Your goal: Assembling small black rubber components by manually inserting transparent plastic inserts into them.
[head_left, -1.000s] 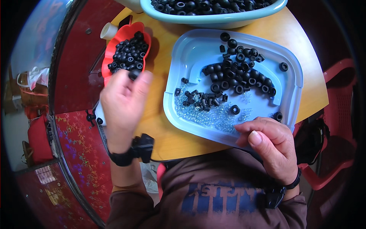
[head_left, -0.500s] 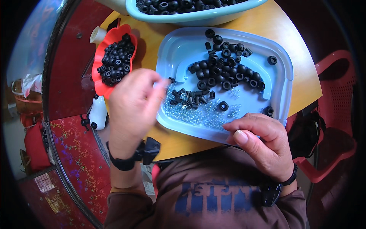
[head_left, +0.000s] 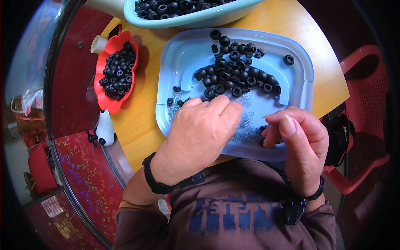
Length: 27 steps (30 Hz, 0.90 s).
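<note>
A shallow pale-blue tray (head_left: 306,98) holds black ring-like and rounded pieces (head_left: 233,71) heaped toward its far side. Many tiny clear bits (head_left: 246,135) are scattered over its near part. My left hand (head_left: 200,133) reaches over the tray's near left, knuckles up and fingers curled down. Its fingertips are hidden, so what they pinch does not show. At the near right rim my right hand (head_left: 302,137) is turned thumb up with its fingers curled in. Small black pieces (head_left: 263,130) show at those curled fingers, partly covered.
A red flower-edged dish (head_left: 100,89) of black pieces stands to the left, a white cup (head_left: 98,44) beside it. At the far edge sits a light-blue basin (head_left: 183,21) of larger black pieces. A pink chair (head_left: 366,83) is to the right of the yellow table (head_left: 146,100).
My left hand has moved right from beside the red dish, down over the tray's pieces. My right hand has rotated and shifted slightly right. The whole view has shifted a little.
</note>
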Motion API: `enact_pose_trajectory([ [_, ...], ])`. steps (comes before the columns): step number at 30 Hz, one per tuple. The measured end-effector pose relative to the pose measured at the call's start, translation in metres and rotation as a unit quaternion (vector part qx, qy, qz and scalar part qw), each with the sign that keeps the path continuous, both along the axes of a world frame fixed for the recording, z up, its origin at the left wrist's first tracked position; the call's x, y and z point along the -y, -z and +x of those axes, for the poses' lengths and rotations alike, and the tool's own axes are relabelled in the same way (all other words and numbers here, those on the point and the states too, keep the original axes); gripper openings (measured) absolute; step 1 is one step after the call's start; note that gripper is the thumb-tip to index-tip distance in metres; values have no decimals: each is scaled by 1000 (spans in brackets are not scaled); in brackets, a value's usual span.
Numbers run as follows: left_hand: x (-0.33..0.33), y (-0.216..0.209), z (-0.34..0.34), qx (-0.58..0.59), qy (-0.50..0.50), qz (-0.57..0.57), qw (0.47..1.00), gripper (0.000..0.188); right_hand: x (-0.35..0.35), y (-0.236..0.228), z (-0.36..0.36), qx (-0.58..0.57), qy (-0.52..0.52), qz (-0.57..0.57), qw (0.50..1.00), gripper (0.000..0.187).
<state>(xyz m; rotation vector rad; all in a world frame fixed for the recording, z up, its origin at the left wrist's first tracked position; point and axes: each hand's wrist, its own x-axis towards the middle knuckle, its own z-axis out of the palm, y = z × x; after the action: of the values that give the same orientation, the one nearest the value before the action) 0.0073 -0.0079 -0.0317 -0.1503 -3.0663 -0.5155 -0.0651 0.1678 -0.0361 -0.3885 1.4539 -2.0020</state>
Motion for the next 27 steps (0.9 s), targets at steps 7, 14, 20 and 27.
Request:
enact_pose_trajectory([
  [7, 0, -4, 1, -47, -15, 72, 996, 25, 2, 2, -2, 4, -19, 8, 1000, 17],
  [14, -11, -15, 0, -182, 6, 175, 967, 39, 7, -7, 4, 91, -35, -29, 995, 23],
  [20, -22, -8, -6, -192, 4, 190, 963, 38, 3, -6, 1, 79, -20, -34, 996, 26],
  [27, -3, 1, -9, -33, 9, 141, 989, 21, 3, 1, 0, 83, 75, -25, 993, 26],
])
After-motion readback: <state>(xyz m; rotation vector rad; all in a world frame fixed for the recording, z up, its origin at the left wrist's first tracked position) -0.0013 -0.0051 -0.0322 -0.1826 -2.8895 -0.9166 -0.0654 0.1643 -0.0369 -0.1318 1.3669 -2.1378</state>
